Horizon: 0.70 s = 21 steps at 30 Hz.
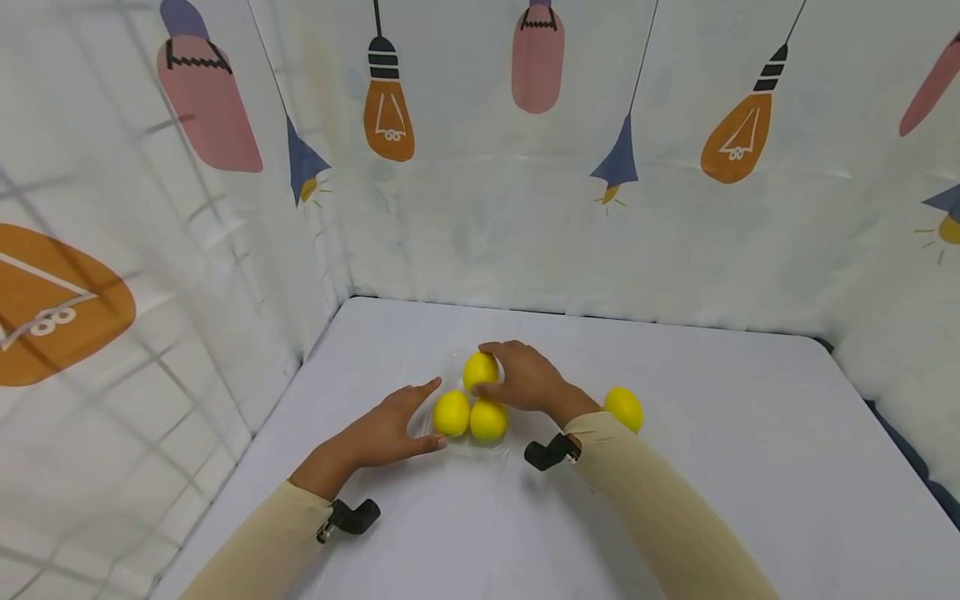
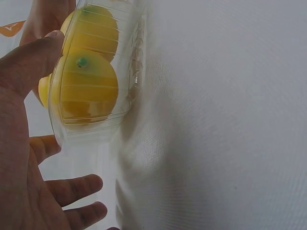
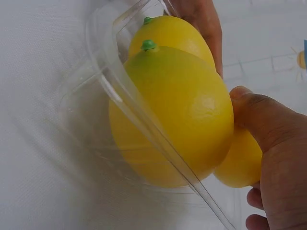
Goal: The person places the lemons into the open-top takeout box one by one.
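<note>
A clear plastic container (image 1: 477,452) holds yellow lemons with green stem ends, two in front, a left lemon (image 1: 452,414) and a right lemon (image 1: 489,421). Behind them, my right hand (image 1: 531,379) grips a third lemon (image 1: 480,371) between thumb and fingers, over the container's far part. In the right wrist view this lemon (image 3: 241,160) is partly hidden behind a nearer one. My left hand (image 1: 386,429) lies along the container's left side, fingers spread and thumb extended; in the left wrist view its thumb (image 2: 45,50) touches the container's rim.
Another lemon (image 1: 623,408) lies on the white table (image 1: 720,467), right of the container and partly behind my right forearm. White cloth walls (image 1: 480,225) printed with lamps rise at the back and left. Each wrist wears a black camera mount (image 1: 356,517).
</note>
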Each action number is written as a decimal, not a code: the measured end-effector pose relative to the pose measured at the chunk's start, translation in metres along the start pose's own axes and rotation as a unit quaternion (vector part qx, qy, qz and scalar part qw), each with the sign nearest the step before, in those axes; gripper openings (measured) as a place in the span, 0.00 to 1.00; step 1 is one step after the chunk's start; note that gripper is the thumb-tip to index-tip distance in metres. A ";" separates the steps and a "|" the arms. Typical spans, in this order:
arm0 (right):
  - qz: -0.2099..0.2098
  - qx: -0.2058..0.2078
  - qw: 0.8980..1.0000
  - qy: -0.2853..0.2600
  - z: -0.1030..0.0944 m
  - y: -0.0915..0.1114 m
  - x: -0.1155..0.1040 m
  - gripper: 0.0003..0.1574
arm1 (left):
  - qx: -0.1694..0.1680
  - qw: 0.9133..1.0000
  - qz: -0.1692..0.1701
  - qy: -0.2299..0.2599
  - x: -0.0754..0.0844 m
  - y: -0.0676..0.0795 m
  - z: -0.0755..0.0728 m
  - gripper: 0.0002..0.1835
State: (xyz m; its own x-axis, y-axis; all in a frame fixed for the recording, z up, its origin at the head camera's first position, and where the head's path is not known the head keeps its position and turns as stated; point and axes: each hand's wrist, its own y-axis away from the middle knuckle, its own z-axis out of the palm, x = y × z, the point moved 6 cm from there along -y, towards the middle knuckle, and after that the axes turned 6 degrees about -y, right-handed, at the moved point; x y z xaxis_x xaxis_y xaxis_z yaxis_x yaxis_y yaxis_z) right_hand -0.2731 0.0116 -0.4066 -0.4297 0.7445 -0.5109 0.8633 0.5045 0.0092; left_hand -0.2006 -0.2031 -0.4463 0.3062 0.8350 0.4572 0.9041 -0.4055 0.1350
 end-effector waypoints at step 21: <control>-0.010 0.000 0.999 0.032 -0.001 0.005 0.007 0.31 | -0.004 1.000 -0.017 0.000 0.001 0.001 0.000 0.56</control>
State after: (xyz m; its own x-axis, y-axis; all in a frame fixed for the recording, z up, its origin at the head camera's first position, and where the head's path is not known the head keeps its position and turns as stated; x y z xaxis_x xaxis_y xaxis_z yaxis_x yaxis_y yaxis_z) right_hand -0.2719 0.0200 -0.4098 -0.4627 0.7611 -0.4546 0.8547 0.5191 -0.0009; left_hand -0.1995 -0.2032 -0.4459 0.2753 0.8487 0.4516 0.9114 -0.3798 0.1581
